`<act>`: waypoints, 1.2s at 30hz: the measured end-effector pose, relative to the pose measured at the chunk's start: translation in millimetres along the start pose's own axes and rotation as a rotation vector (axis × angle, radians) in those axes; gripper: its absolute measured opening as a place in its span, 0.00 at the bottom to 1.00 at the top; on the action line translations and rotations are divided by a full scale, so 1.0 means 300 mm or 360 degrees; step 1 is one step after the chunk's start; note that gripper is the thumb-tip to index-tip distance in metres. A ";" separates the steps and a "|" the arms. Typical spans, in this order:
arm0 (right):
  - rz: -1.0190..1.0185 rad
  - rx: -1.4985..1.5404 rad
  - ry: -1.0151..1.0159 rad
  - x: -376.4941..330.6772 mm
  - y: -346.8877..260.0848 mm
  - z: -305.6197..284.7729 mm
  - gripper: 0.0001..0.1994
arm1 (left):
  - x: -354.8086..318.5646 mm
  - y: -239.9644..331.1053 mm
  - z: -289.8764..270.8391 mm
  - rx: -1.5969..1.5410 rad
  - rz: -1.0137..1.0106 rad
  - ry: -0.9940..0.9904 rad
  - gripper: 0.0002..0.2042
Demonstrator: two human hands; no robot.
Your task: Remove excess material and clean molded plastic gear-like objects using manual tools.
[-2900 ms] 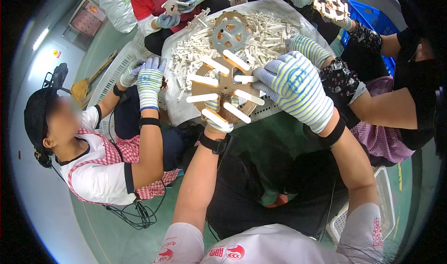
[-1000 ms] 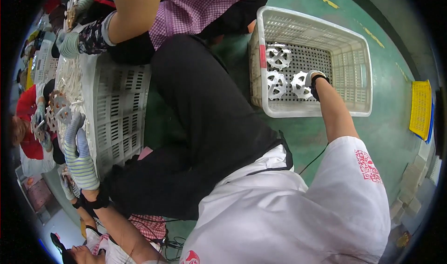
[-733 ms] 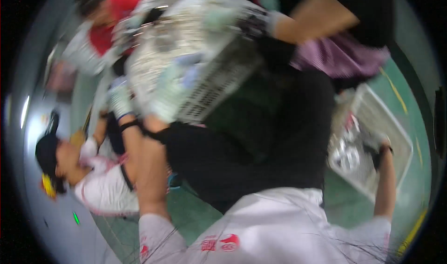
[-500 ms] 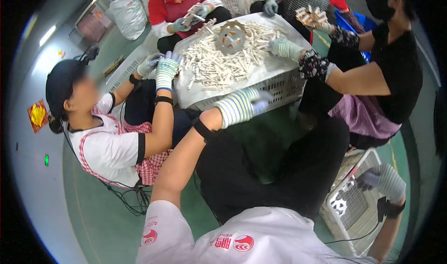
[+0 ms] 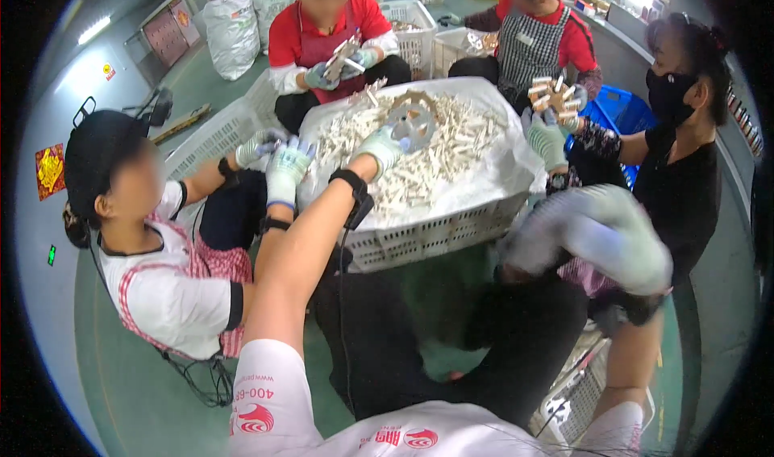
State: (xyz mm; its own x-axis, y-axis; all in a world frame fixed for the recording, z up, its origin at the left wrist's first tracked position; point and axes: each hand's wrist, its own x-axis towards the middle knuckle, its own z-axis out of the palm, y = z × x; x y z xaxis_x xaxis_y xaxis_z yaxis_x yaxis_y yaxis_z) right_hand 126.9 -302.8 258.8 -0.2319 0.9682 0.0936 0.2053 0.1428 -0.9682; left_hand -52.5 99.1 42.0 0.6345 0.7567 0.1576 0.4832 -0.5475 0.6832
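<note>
Head view is showing the round tan wooden wheel-shaped disc with holes (image 5: 411, 121) lying on top of the heap of pale wooden pegs (image 5: 451, 146) inside the big white slatted plastic crate lined with a white sheet (image 5: 427, 235), straight ahead of the person. The left hand (image 5: 379, 146), in a pale knitted work glove, is reaching across to that disc, its fingers curling onto the disc's near rim and touching it; whether they are properly pinching it is hard to tell. Half a second ago this hand was only stretching toward the crate, short of the disc, so the reach has now closed and a fresh disc is coming into hand. The right hand (image 5: 597, 235), gloved too, is swinging up at the right of the crate, smeared by motion, so whether its fingers are spread or pressed together cannot be told; it appears to be carrying nothing. A moment back it was down at the white basket on the floor (image 5: 584, 392), which is now just showing at the lower right, so it is coming back from there.

Around the crate, four other people are sitting and working with gloved hands; the one at the far right is holding a disc already bristling with pegs (image 5: 556, 94)
</note>
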 end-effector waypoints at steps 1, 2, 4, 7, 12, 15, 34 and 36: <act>0.0235 -0.0032 0.0277 0.078 0.075 -0.004 0.16 | 0.039 -0.011 0.000 0.0165 -0.0109 0.0026 0.31; 0.0169 -0.0043 0.0299 0.169 0.160 -0.007 0.18 | 0.075 -0.014 0.005 0.0077 -0.0173 0.0021 0.31; 0.0035 -0.0274 0.0370 0.363 0.341 0.007 0.22 | 0.136 -0.001 0.014 0.0192 -0.0120 0.0064 0.31; -0.0060 -0.1177 0.0450 0.523 0.570 0.058 0.30 | 0.202 0.039 0.055 0.0607 -0.0324 0.0078 0.30; -0.0222 -0.1846 0.0131 0.636 0.714 0.118 0.37 | 0.279 0.014 0.074 0.0672 -0.0344 0.0317 0.19; -0.0420 -0.1942 0.0054 0.679 0.724 0.136 0.36 | 0.334 -0.068 -0.006 0.0201 -0.0456 0.0476 0.18; -0.0173 -0.2312 0.0179 0.967 1.026 0.134 0.30 | -0.288 0.167 -0.019 -0.3640 -0.0376 -0.0182 0.15; -0.0166 -0.2062 0.0335 0.972 1.042 0.095 0.32 | -0.311 0.188 0.023 -0.3350 -0.0102 -0.0297 0.15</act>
State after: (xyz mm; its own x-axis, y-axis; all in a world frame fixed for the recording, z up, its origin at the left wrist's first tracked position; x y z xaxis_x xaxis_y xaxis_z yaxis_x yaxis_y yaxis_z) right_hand 96.4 18.3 -23.2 -0.1747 0.9372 0.3019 0.9796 0.1965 -0.0428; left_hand -80.4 -4.8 60.9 0.7514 0.6444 0.1422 -0.6545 0.7003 0.2848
